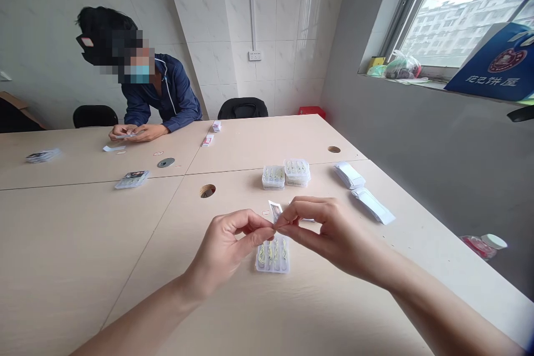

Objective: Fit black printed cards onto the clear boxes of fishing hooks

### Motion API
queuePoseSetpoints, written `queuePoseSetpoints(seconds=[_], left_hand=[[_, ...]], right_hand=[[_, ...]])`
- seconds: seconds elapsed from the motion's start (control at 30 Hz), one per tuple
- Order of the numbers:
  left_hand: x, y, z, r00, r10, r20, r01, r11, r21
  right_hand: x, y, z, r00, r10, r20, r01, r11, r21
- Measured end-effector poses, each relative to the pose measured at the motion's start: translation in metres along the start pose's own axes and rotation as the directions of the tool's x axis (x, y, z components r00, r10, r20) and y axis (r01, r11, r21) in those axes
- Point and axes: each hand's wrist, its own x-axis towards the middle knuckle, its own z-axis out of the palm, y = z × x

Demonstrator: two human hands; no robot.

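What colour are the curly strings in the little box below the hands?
The strings are pale yellow-green, best seen in the head view.

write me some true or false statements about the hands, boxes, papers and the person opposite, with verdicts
1. The left hand and right hand are wide apart. False: their fingertips come together.
2. A small printed slip lies flat on the table, away from the fingertips. False: it is raised, right at the fingertips.
3. The clear compartment box nearest the hands contains yellowish items. True.
4. The white paper stacks lie left of the stacked boxes. False: they lie to the right.
5. The person opposite wears a blue jacket. True.
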Motion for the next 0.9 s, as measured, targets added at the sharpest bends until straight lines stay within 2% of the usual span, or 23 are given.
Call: queuePoseSetpoints(seconds=[0.63, 0.8, 0.9], left_hand=[[-0.001, 0.003, 0.001, 1.0, 0.001, 0.005, -0.001, 0.999, -0.033], [0.001, 0.002, 0.001, 1.0, -0.017, -0.003, 0.017, 0.999, -0.039], [0.002, 0.002, 0.0, 0.999, -0.045, -0.013, 0.044, 0.997, -0.069]], right_hand=[[-0.002, 0.0, 0.002, 0.998, 0.027, 0.052, -0.026, 0.999, -0.037], [-0.003, -0.002, -0.006, 0.999, 0.02, 0.041, -0.018, 0.999, -0.029], [-0.004, -0.003, -0.009, 0.999, 0.034, 0.017, -0.032, 0.995, -0.094]])
